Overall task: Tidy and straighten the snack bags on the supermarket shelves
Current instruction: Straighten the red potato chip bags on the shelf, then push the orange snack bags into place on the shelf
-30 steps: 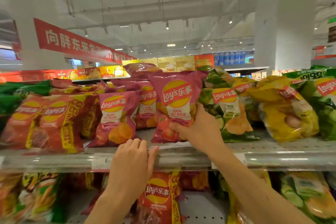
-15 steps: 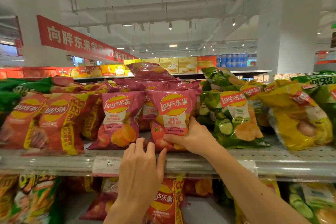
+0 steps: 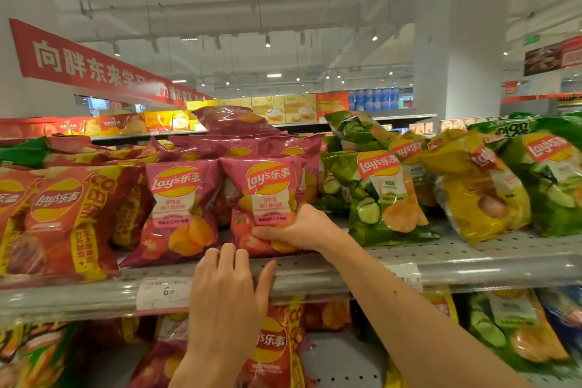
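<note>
My right hand (image 3: 296, 228) grips the lower part of a pink Lay's bag (image 3: 267, 198), which stands upright on the shelf (image 3: 472, 258) just above my left hand (image 3: 230, 290). My left hand rests with relaxed fingers on the shelf's front edge, holding nothing, its fingertips close to that bag's bottom; whether they touch it I cannot tell. A second pink bag (image 3: 179, 208) stands just left of the held one, green cucumber bags (image 3: 381, 198) to its right.

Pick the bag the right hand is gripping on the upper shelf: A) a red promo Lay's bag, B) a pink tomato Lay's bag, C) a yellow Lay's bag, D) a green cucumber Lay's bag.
B: the right hand curls round the lower part of the pink tomato Lay's bag.
</note>
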`<state>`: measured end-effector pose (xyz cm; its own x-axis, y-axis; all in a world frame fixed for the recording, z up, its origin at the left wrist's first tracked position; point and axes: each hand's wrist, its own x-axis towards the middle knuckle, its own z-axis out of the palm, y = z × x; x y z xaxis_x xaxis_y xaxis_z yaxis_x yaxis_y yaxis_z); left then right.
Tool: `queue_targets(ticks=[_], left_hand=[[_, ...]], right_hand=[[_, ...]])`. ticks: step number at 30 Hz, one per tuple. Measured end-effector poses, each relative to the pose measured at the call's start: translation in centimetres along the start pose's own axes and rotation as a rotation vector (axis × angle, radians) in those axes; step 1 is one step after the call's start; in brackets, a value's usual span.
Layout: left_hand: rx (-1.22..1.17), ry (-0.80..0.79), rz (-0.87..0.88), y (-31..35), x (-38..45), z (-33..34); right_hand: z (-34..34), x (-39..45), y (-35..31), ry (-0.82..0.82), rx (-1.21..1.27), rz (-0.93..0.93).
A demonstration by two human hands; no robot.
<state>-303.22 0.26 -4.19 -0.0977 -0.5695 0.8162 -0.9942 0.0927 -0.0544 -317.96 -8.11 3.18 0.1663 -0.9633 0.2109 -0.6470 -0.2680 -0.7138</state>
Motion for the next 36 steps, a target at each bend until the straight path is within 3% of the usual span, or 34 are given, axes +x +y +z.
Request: queue_targets(ticks=[3,6,13,18,22,25,29,32,36], left_hand=[[-0.018,0.005,0.002,-0.2,0.1,0.1],[-0.033,0.022,0.006,-0.3,0.0,0.1],[-0.164,0.14,-0.108,2.4,0.4,0.2],[-0.484,0.252,0.015,11.7,1.2,-0.6],[-0.774,0.226,0.12,21.8,2.7,-1.2],[-0.873,0.124,0.037,29.2,4.3,-1.2],[-0.775,0.053,-0.12,35.3,7.3,-0.3],[-0.702,-0.079,-0.308,36.7,9.2,0.9],[-0.632,-0.237,-0.479,36.5,10.4,1.9]], right_hand=[[-0.7,-1.3,0.1,0.103,-0.114,0.076],[-2.1,-3.5,1.0,0.255,-0.191,-0.049],[-7.2,-10.0,6.8,0.583,0.127,-0.343],[-12.8,-14.1,13.2,0.705,0.131,-0.34],[-19.0,-16.8,19.5,0.84,0.106,-0.28],[-23.9,-18.4,23.7,0.911,0.06,-0.226],[-29.7,-18.7,27.8,1.039,-0.068,-0.181],[-32.8,-17.1,29.4,0.982,-0.161,-0.123],[-35.4,-13.9,29.9,0.659,-0.207,-0.013]])
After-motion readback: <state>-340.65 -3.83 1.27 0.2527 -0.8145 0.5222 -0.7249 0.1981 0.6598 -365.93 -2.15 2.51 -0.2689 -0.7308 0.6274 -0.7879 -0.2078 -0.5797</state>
